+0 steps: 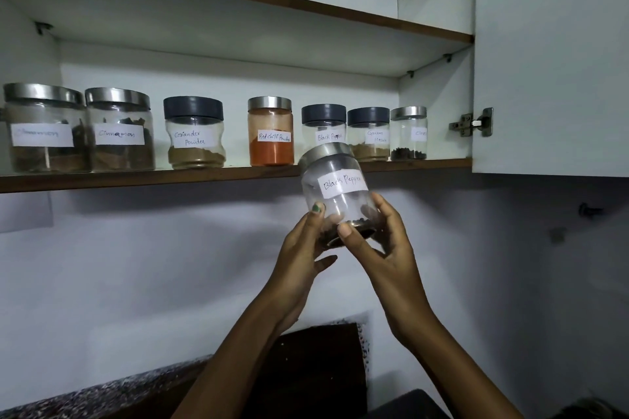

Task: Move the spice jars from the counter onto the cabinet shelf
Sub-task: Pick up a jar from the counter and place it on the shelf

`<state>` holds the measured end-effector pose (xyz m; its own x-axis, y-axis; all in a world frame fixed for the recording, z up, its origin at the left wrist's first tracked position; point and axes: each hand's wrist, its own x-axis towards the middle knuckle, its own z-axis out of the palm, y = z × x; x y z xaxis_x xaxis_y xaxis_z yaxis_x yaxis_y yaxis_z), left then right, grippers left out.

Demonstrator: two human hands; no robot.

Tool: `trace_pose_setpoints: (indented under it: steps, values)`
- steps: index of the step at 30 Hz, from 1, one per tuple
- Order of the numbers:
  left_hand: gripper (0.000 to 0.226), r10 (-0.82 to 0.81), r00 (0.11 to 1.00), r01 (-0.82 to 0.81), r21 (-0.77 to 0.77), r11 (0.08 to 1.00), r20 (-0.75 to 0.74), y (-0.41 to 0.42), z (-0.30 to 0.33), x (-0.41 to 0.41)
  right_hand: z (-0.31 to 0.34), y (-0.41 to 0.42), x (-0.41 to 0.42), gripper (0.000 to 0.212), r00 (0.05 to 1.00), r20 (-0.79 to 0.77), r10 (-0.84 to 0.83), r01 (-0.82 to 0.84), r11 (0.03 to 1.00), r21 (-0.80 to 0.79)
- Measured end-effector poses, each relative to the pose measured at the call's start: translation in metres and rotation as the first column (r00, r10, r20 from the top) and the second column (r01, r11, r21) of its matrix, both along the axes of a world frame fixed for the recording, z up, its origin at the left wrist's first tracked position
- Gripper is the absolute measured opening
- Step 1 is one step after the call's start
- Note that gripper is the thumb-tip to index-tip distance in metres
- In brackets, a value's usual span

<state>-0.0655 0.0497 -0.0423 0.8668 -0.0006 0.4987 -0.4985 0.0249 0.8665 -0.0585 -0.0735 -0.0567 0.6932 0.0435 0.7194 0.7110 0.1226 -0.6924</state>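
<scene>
Shelf (pixel 143 177): seven labelled spice jars already stand in a row, so the task looks nearly done.
Left hand (pixel 299 248): fingers curled round the held jar's base.
Black Pepper jar (pixel 335 190): tilted, just below the shelf's front edge, not yet placed.
Right hand (pixel 384 241): fingers curled round the base's other side.

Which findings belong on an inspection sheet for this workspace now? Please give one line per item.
Surface: cabinet shelf carries seven labelled jars in one row.
Job's things: Black Pepper jar, steel lid, tilted, held below the shelf edge.
Clutter: nothing seen.
Grip: left hand and right hand both hold the jar's base.
Cables: nothing seen.
Surroundings: open cabinet door at right; speckled counter below.
</scene>
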Motion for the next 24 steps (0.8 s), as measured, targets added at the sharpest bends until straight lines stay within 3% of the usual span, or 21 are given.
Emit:
trace_pose_setpoints:
  steps: [8,12,19,24]
  values:
    - [0.064,-0.015,0.999,0.014,0.062,0.998,0.028,-0.021,0.001,0.011,0.001,-0.023,0.009,0.071,1.0,0.011,0.013,-0.013,1.0,0.024]
    - [0.053,0.0,0.996,-0.01,0.104,0.995,0.094,-0.037,0.003,0.019,-0.004,-0.037,0.023,0.077,0.996,0.037,-0.076,0.074,0.996,0.039]
    - [0.048,-0.026,0.993,0.006,0.171,0.985,0.119,-0.071,0.018,0.057,0.011,-0.076,0.071,0.092,0.991,0.061,-0.115,0.12,0.989,-0.088]
    - [0.054,-0.042,0.989,-0.003,0.298,0.954,0.143,-0.115,0.041,0.1,0.036,-0.118,0.116,0.09,0.963,0.144,-0.226,0.231,0.973,-0.017]
